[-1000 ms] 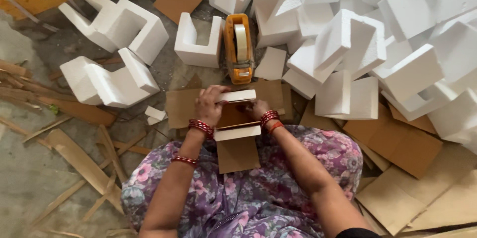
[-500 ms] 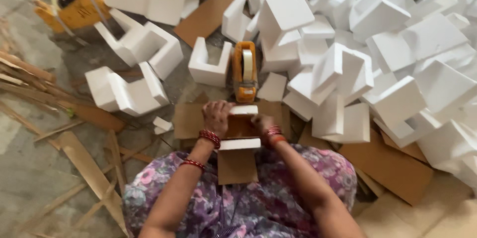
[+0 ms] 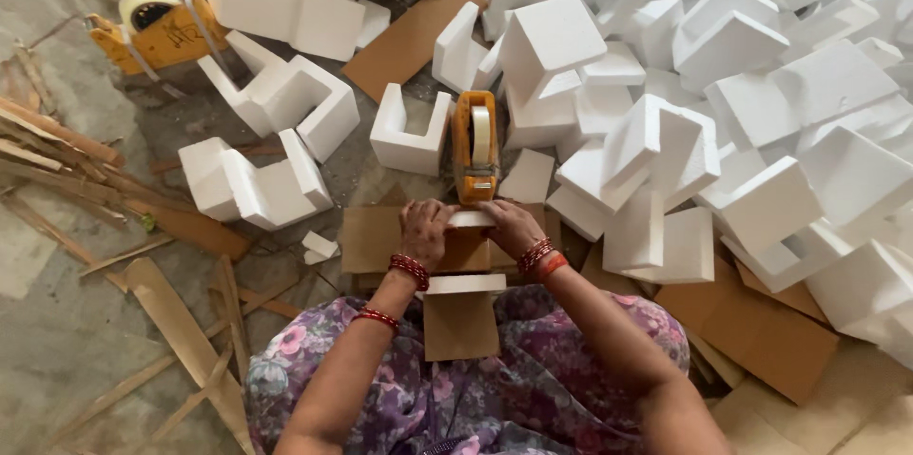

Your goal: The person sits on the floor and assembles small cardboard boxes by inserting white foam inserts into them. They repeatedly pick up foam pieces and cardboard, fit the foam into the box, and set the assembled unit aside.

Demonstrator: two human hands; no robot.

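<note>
My left hand (image 3: 425, 230) and my right hand (image 3: 511, 225) press together on the far end of a small white foam piece (image 3: 471, 219) wrapped with a brown cardboard strip (image 3: 460, 322). That strip runs back over my lap, crossed by a second white foam bar (image 3: 465, 283). Just beyond my fingers stands an orange tape dispenser (image 3: 475, 149) with a roll of pale tape. Both wrists wear red bangles.
A big heap of white foam corner blocks (image 3: 742, 94) fills the right and back. More foam shapes (image 3: 257, 184) sit at left. A second yellow tape dispenser (image 3: 157, 29) lies far left. Cardboard sheets (image 3: 761, 331) and wooden strips (image 3: 181, 341) litter the floor.
The view has shifted a little; my hands stay on the far foam piece, fingers pressing closer together at its end. The orange dispenser has not moved.
</note>
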